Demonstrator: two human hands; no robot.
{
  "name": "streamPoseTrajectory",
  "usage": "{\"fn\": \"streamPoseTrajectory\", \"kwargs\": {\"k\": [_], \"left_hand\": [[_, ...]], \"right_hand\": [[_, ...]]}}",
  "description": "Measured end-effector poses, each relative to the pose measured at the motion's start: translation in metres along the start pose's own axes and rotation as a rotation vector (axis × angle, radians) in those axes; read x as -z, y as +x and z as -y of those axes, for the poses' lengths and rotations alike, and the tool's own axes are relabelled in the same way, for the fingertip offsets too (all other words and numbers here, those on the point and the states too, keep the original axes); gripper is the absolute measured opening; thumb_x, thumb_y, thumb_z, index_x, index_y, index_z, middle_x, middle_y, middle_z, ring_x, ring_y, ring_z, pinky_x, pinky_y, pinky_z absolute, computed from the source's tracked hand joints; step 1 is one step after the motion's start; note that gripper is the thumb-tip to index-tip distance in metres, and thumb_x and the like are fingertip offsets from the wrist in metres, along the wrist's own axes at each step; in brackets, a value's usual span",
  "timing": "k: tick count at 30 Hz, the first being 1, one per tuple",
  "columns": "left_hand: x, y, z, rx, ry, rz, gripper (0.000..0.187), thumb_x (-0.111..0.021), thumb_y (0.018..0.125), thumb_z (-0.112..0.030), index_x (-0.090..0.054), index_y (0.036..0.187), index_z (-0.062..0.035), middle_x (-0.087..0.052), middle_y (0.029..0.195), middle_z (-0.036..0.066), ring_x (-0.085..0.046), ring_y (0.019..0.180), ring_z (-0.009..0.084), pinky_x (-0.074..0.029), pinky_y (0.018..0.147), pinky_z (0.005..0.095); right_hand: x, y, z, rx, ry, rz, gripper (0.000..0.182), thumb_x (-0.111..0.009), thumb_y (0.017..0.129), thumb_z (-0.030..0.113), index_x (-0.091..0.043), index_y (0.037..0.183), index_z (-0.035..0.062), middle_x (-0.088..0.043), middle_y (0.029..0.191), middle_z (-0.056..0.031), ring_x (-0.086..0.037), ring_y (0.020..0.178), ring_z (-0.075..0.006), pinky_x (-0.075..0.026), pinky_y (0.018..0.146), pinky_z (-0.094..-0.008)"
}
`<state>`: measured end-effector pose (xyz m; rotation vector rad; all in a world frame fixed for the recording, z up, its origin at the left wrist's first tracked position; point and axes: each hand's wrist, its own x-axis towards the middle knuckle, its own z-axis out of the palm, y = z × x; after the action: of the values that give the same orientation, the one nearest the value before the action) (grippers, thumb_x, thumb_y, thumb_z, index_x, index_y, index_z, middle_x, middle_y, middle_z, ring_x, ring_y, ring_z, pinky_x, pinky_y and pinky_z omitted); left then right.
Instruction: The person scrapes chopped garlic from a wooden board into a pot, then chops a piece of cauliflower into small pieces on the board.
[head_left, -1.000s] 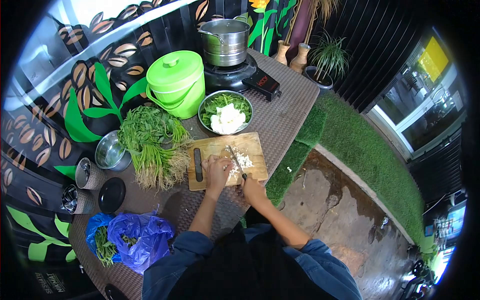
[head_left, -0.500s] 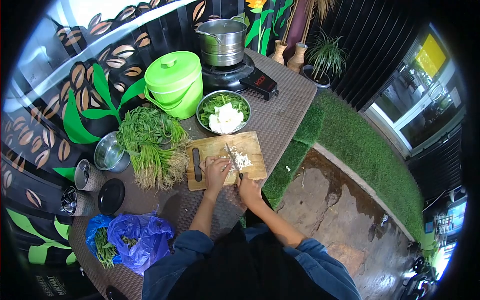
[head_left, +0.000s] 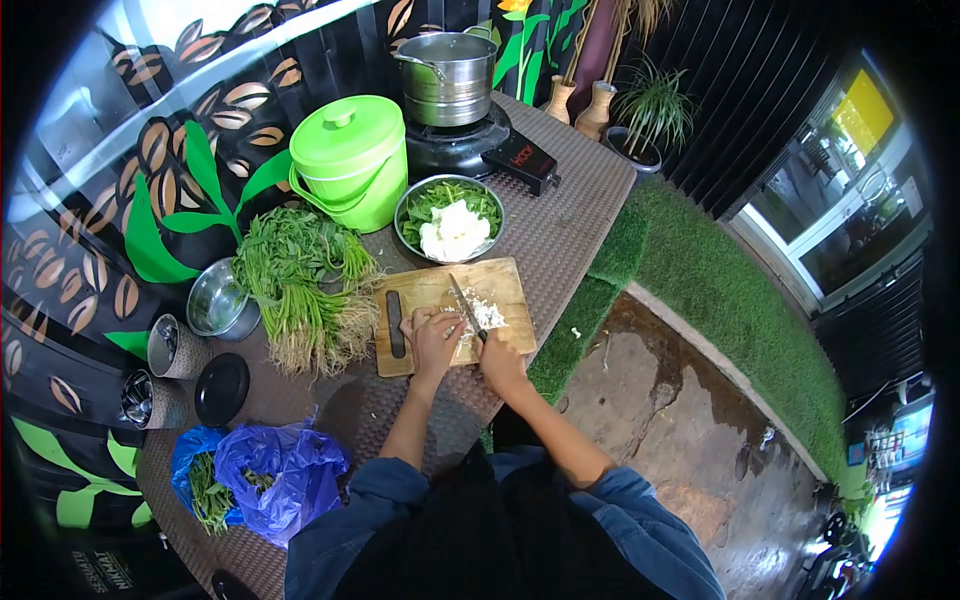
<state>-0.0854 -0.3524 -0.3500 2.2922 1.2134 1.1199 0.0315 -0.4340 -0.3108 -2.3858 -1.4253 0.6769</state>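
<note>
My right hand is closed round the handle of a knife, whose blade points away from me over a wooden cutting board. Small white chopped pieces lie on the board, mostly to the right of the blade. On the left of the blade, my left hand rests on the board with curled fingers, pressing on white food that is mostly hidden under the fingertips. Just beyond the board stands a metal bowl of green leaves with a white mass on top.
Left of the board lies a bunch of rooted greens beside a steel bowl. A lidded green bucket and a pot on a burner stand behind. Purple plastic bags sit at front left. The table edge runs along the right.
The knife has shifted slightly, its handle end now a little farther from me. My left hand has stayed almost in place, and the whole view has moved a touch.
</note>
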Motion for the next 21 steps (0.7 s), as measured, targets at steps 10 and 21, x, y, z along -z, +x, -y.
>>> {"fn": "streamPoseTrajectory", "kwargs": {"k": [10, 21], "left_hand": [[-0.001, 0.002, 0.000, 0.005, -0.031, -0.004, 0.012, -0.072, 0.077, -0.023, -0.075, 0.079, -0.0116, -0.071, 0.092, -0.006, -0.050, 0.099, 0.0172, -0.024, 0.095, 0.0398], [-0.001, 0.001, 0.001, 0.027, -0.028, 0.001, 0.010, -0.074, 0.074, -0.021, -0.075, 0.078, -0.0127, -0.072, 0.092, -0.005, -0.050, 0.100, 0.0168, -0.022, 0.098, 0.0408]], "right_hand": [[-0.011, -0.009, 0.004, -0.039, 0.026, 0.000, 0.045, -0.044, 0.097, 0.039, -0.049, 0.107, -0.0046, -0.063, 0.090, -0.0316, -0.064, 0.089, -0.0458, -0.051, 0.077, -0.0536], [-0.012, -0.008, 0.006, -0.030, 0.018, -0.004, 0.044, -0.045, 0.096, 0.039, -0.048, 0.107, -0.0035, -0.065, 0.090, -0.0293, -0.065, 0.090, -0.0445, -0.052, 0.077, -0.0503]]}}
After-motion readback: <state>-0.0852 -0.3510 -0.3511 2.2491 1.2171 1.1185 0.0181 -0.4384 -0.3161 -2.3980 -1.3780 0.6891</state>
